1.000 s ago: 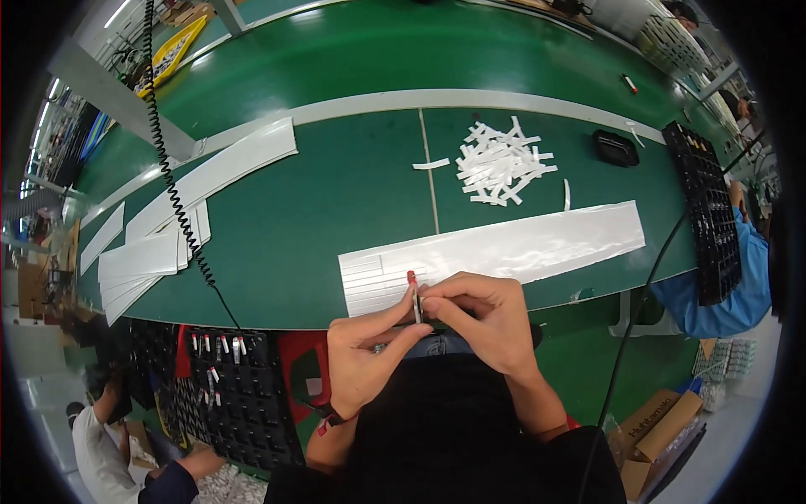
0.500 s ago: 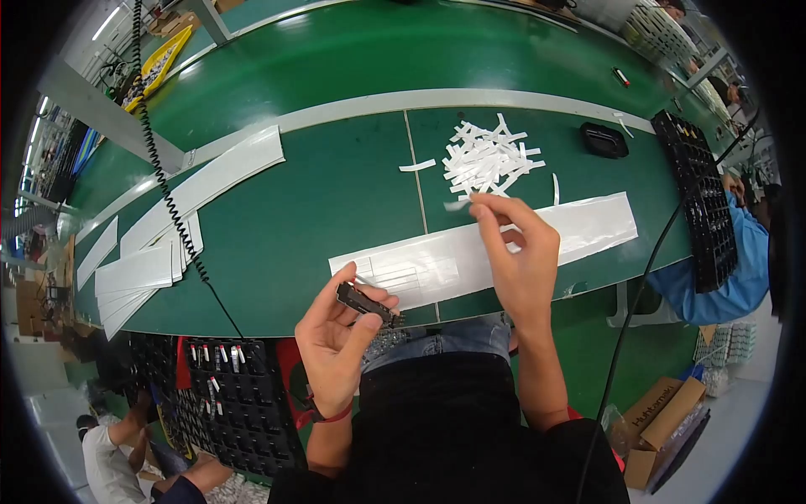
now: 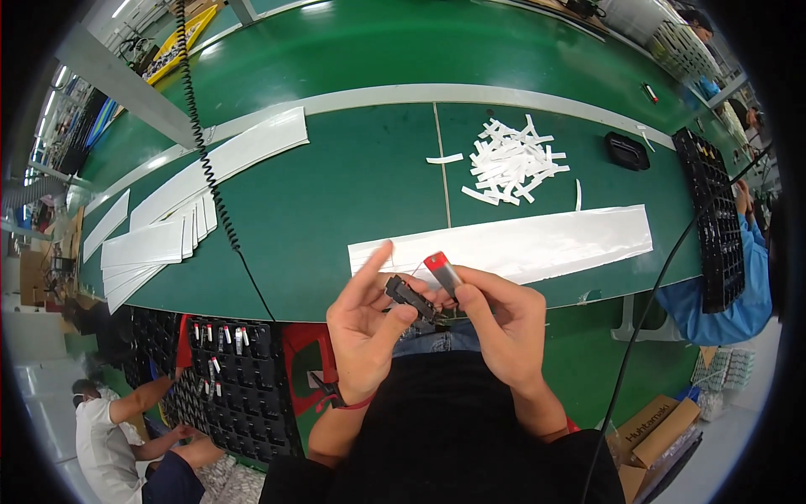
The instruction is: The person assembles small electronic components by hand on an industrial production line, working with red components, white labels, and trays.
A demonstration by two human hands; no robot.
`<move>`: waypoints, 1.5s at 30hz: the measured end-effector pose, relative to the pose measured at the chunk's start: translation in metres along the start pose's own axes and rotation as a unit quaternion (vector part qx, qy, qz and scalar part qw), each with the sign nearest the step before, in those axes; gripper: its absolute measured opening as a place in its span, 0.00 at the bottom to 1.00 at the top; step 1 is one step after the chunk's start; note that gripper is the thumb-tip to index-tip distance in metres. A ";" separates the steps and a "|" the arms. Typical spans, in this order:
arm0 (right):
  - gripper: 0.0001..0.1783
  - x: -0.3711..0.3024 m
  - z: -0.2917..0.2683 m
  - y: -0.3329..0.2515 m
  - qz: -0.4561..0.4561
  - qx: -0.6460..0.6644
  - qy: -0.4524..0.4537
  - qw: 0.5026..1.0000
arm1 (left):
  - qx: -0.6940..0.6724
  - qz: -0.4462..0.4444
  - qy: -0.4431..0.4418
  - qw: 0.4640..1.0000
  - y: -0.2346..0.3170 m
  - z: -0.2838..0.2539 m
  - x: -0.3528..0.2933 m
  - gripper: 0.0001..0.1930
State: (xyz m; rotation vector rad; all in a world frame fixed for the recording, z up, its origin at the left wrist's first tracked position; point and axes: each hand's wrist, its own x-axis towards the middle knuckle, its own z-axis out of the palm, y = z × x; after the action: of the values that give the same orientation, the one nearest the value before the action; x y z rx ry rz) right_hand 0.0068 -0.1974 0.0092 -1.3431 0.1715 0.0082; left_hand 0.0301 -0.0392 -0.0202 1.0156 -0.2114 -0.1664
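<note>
black slotted tray below the table edge: small red-and-white pieces stand in its slots | second black tray at right: contents unclear | left hand, fingers partly spread, pinches small black part | right hand clamped on grey cylinder with red cap, just above the green table edge, near long white sheet

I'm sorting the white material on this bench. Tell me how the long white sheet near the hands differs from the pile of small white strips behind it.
The long white sheet is one wide, glossy piece lying flat along the near edge of the green bench; the pile of small white strips is many short, narrow pieces. The sheet lies straight, while the strips cross one another at all angles, a few strays lying apart. Both are white and rest on the bench, untouched by either hand.
</note>
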 end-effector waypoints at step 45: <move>0.19 0.090 -0.053 -0.056 -0.009 -0.215 -0.106 0.971 | 0.320 -0.062 0.112 0.939 0.057 -0.069 -0.066 0.11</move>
State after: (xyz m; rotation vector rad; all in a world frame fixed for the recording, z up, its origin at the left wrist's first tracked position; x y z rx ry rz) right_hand 0.0951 -0.2696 0.0408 -1.7653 -0.0280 0.1825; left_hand -0.0139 0.0623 -0.0125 1.6886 0.0151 -0.0933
